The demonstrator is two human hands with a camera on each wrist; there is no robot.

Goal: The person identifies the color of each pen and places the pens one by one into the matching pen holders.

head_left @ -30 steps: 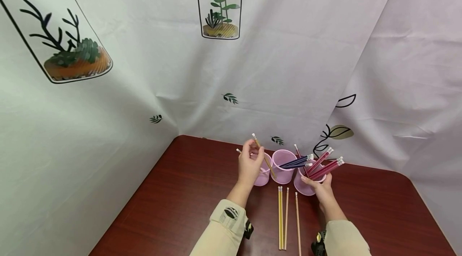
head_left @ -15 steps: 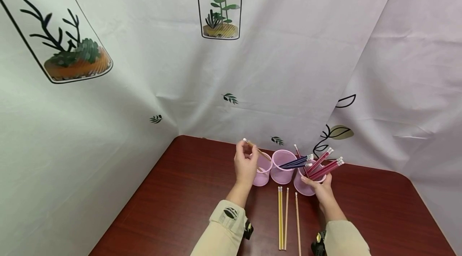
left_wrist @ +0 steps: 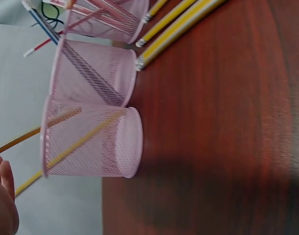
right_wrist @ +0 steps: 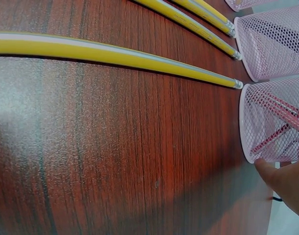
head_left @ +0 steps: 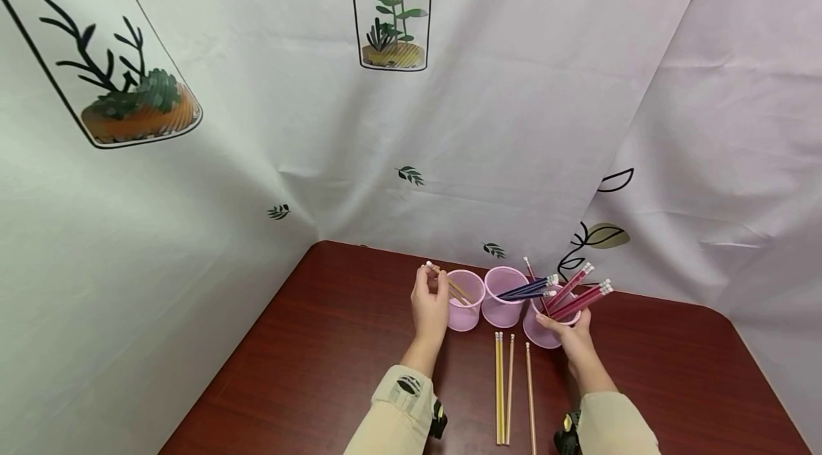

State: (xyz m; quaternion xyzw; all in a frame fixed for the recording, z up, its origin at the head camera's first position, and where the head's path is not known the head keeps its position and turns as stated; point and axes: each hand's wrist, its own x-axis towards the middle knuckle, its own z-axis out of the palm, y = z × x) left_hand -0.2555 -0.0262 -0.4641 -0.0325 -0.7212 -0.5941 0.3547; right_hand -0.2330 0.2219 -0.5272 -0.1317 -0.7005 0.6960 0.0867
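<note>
My left hand [head_left: 429, 310] pinches a yellow pencil [left_wrist: 17, 140], now lowered into the left mesh cup [head_left: 464, 319], making two there; right of it, my right hand [head_left: 574, 337] grips the red-pencil cup [head_left: 541, 335].

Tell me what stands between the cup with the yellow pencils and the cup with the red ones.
Another pink mesh cup, with dark blue pencils leaning in it. The head view shows this, as does the left wrist view.

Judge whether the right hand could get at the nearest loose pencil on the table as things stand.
Probably yes: the nearest loose pencil lies close to the right hand, with nothing seen on top of it. The hand would likely first release the pink cup it holds.
</note>
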